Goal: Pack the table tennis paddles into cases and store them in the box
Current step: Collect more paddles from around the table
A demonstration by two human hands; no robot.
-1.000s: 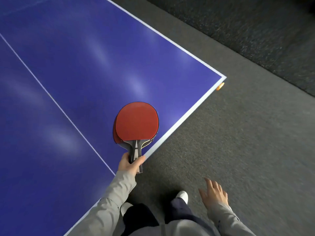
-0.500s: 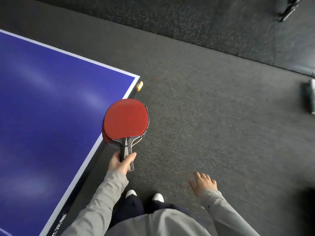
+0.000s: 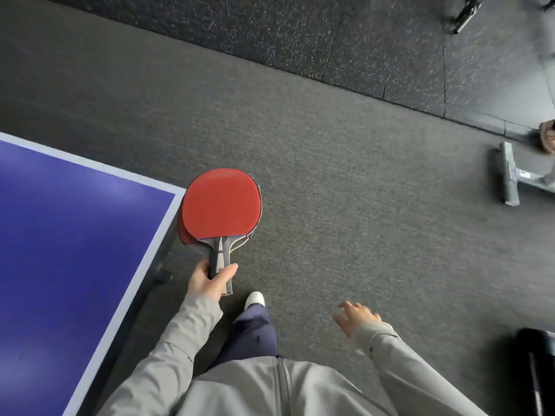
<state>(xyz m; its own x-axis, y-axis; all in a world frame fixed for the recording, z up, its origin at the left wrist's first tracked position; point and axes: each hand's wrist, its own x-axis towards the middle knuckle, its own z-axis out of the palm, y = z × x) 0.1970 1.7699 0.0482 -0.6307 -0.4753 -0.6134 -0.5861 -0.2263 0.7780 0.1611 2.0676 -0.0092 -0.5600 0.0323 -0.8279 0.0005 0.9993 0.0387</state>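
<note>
Two red-faced table tennis paddles (image 3: 221, 203) are stacked one on the other, their dark handles together. My left hand (image 3: 207, 280) grips both handles and holds the paddles blade-up beside the corner of the blue table (image 3: 75, 223), over the grey floor. My right hand (image 3: 356, 318) hangs at my side with its fingers relaxed and spread, holding nothing. No case or box is in view.
Grey carpet floor (image 3: 345, 181) stretches ahead and to the right. A grey metal foot of some equipment (image 3: 509, 173) lies on the floor at the right. A black object (image 3: 536, 364) sits at the lower right edge. Dark speckled mats (image 3: 300, 40) lie beyond.
The view has swung right, away from the table, so the table corner now lies at the left. The paddles, still in my left hand, have left the tabletop and are over the floor.
</note>
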